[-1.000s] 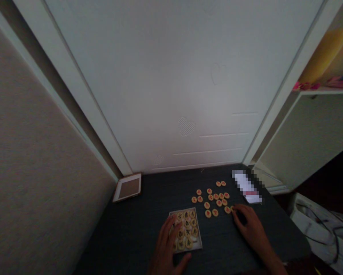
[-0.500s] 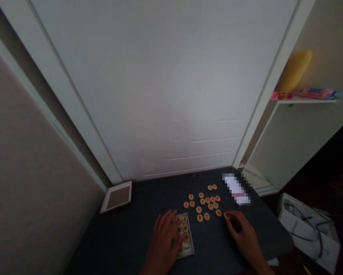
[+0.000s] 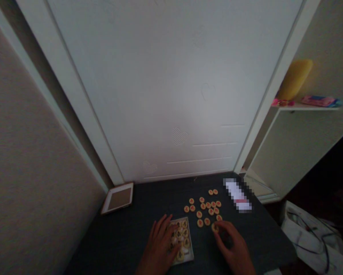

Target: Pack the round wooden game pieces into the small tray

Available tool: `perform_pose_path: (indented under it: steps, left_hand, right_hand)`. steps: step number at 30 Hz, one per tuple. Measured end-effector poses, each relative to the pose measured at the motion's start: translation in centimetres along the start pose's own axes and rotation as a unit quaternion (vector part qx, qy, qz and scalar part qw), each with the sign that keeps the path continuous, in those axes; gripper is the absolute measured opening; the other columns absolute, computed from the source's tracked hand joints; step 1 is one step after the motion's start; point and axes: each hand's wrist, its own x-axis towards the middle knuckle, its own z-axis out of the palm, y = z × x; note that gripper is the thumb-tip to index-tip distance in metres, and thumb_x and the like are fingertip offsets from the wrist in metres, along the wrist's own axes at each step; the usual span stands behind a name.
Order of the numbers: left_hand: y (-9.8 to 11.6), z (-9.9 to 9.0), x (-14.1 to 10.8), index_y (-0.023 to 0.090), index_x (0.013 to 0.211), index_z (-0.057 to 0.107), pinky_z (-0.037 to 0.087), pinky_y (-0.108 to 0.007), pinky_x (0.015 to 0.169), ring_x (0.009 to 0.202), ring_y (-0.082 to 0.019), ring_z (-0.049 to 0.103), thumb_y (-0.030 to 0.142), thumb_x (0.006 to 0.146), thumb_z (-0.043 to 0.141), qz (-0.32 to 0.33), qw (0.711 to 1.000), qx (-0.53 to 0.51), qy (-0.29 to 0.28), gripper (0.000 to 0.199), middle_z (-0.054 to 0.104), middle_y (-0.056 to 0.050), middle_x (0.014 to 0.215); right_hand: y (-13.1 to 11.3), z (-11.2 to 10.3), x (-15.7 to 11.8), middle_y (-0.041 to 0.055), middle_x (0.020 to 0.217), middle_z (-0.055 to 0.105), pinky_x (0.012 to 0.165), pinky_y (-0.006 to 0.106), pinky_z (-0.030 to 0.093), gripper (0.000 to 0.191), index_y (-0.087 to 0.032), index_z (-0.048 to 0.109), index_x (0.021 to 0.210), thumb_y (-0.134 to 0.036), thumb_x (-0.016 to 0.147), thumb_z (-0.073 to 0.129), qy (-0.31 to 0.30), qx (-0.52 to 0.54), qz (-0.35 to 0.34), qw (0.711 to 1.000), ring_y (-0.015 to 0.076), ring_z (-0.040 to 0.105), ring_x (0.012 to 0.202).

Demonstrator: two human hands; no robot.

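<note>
The right grip [image 3: 235, 244] pinches one disc [image 3: 214, 228] near red-marked discs [image 3: 203, 206], the left grip [image 3: 160, 243] over a shallow box [image 3: 190, 253]

L hand [image 3: 161, 241]: bare, w/ long slim fingers & a sturdier thumb; back of hand broad, narrowing twd the wrist at bottom of view. R hand [image 3: 233, 246]: also bare, similar build, rounded back, slim index & thumb. Light's dim & res. low, so nails, small marks etc. can't be judged.
</note>
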Motion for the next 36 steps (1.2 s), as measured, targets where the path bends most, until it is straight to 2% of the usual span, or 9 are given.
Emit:
perform_pose_path:
  steps: [4,8,14,20,23,29,34,36]
  left_hand:
    - [-0.3,-0.2,-0.3,0.033,0.130,0.059,0.034,-0.060,0.116,0.143,-0.029,0.038,0.036,0.096,0.054,0.004,1.000,0.004,0.015,0.035,0.048,-0.004,0.152]
    - [0.3,-1.2,-0.3,0.032,0.127,0.061,0.036,-0.058,0.115,0.143,-0.029,0.038,0.034,0.096,0.054,0.005,1.000,-0.003,0.023,0.032,0.047,-0.004,0.152]
    - [1.0,-1.3,-0.1,0.035,0.131,0.058,0.032,-0.061,0.116,0.145,-0.029,0.035,0.029,0.095,0.055,0.017,1.000,0.000,0.005,0.037,0.045,-0.002,0.154]
    - [0.6,-1.1,-0.3,0.033,0.130,0.060,0.032,-0.061,0.116,0.145,-0.028,0.035,0.028,0.097,0.051,0.010,1.000,0.005,0.011,0.035,0.045,-0.003,0.154]
    - [0.5,-1.0,-0.3,0.035,0.135,0.056,0.033,-0.060,0.115,0.145,-0.028,0.034,0.030,0.098,0.051,0.010,1.000,0.006,0.009,0.038,0.045,-0.003,0.154]
    - [0.4,-1.3,-0.2,0.036,0.134,0.057,0.030,-0.064,0.116,0.143,-0.028,0.038,0.025,0.098,0.050,0.003,0.999,0.010,0.031,0.038,0.047,-0.002,0.152]
    - [2.7,-2.1,-0.3,0.032,0.123,0.066,0.033,-0.062,0.115,0.137,-0.028,0.046,0.020,0.095,0.052,0.001,0.994,-0.080,0.075,0.033,0.058,-0.004,0.142]
    - [4.1,-2.1,-0.3,0.029,0.114,0.071,0.043,-0.055,0.110,0.127,-0.027,0.056,0.023,0.095,0.054,-0.018,0.983,-0.161,0.090,0.026,0.067,-0.007,0.129]
  right_hand:
    - [-1.4,1.0,0.0,0.0055,0.090,0.073,0.070,0.027,0.059,0.027,-0.024,0.068,0.111,-0.041,0.092,0.060,-0.009,0.037,0.001,0.999,0.0186,0.069,0.072]
    - [-2.2,2.4,0.1,0.0076,0.100,0.072,0.071,0.028,0.060,0.029,-0.024,0.068,0.112,-0.042,0.091,0.061,-0.008,0.076,0.011,0.997,0.0189,0.070,0.075]
    - [-2.7,4.2,0.0,0.0075,0.103,0.071,0.075,0.029,0.059,0.027,-0.023,0.067,0.113,-0.038,0.091,0.060,-0.043,0.101,0.021,0.994,0.0182,0.069,0.076]
    - [-2.8,4.7,-0.8,0.0074,0.103,0.068,0.073,0.028,0.058,0.027,-0.022,0.066,0.113,-0.036,0.091,0.059,-0.071,0.124,0.038,0.989,0.0181,0.068,0.077]
    - [-2.8,4.9,-1.0,0.0072,0.102,0.068,0.073,0.029,0.058,0.027,-0.022,0.066,0.113,-0.035,0.090,0.060,-0.075,0.137,0.045,0.987,0.0185,0.068,0.077]
    - [-2.7,5.5,-0.7,0.0100,0.115,0.066,0.079,0.031,0.058,0.028,-0.023,0.070,0.112,-0.038,0.090,0.062,-0.079,0.164,0.079,0.980,0.0205,0.069,0.087]
    - [-3.2,5.6,-0.2,0.0089,0.112,0.069,0.082,0.031,0.057,0.030,-0.024,0.071,0.112,-0.042,0.089,0.065,-0.113,0.213,0.117,0.963,0.0218,0.069,0.091]
    - [-3.7,5.4,0.0,0.0074,0.106,0.072,0.085,0.032,0.057,0.031,-0.024,0.070,0.114,-0.042,0.088,0.066,-0.141,0.231,0.126,0.954,0.0222,0.070,0.091]
